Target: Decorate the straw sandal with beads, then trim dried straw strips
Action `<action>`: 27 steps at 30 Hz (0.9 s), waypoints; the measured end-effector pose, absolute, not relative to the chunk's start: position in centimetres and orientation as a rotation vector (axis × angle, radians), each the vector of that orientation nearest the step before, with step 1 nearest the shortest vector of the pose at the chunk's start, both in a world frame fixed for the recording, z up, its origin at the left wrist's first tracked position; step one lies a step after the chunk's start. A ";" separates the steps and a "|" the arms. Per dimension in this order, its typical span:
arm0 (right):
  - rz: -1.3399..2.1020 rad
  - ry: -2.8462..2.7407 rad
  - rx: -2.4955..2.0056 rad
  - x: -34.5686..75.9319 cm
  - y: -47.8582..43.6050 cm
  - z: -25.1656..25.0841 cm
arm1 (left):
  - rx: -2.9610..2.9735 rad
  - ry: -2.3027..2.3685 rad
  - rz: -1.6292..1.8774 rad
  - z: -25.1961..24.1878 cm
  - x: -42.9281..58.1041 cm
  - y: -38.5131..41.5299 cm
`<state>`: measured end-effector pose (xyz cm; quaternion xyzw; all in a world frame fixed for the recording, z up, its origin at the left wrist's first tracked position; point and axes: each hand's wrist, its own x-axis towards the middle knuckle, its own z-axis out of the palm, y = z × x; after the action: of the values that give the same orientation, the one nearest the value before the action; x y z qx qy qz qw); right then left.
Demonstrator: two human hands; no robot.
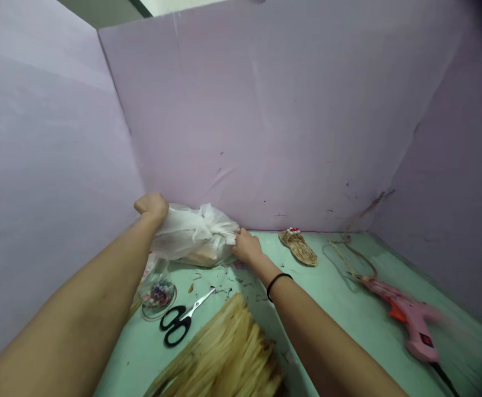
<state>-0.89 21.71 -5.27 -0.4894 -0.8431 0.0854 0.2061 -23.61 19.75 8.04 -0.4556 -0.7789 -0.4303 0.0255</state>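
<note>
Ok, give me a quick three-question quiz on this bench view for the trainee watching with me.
1. Multiple choice: how many of the person's hands grip the white bag? A) none B) one C) both
2. True or false: the woven sandal lies on the green table close to the back wall, to the right of the right hand.
3. Fill in: the black band sits on the ___ wrist, while the left hand has none in view.

Key: 1 C; 2 true; 3 right
</note>
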 end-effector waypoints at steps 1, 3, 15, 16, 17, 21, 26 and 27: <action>0.323 -2.344 -1.364 -1.0 21.6 -5.0 | -1.346 -2.398 -1.297 8.3 -22.9 19.6; 0.474 -2.307 -1.334 -0.7 21.0 -3.7 | -1.239 -2.341 -1.239 9.2 -20.7 18.7; 1.720 -0.949 -1.395 10.0 -0.8 1.3 | -2.288 -2.477 -0.179 0.7 -9.0 1.0; 1.886 -0.750 -1.387 10.3 -2.7 0.0 | -2.299 -2.486 -0.139 -0.6 -9.3 0.7; 1.995 -0.601 -1.394 10.5 -4.1 -1.3 | -2.311 -2.492 -0.103 -1.6 -9.5 0.4; 2.217 -0.419 -1.149 9.7 -5.5 -5.1 | -2.343 -2.442 -0.082 -3.4 -9.4 -1.2; 2.175 -0.535 -0.987 7.2 -3.6 -5.1 | -2.375 -2.585 -0.251 -3.7 -7.5 -3.4; 2.166 -0.565 -0.938 6.7 -3.5 -4.9 | -2.379 -2.667 -0.388 -3.8 -7.2 -3.7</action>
<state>6.73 -3.48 -4.86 -0.3621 -0.2182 0.8361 0.3495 -7.19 -3.70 -3.79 -0.6449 -0.7228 -0.1052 -0.2248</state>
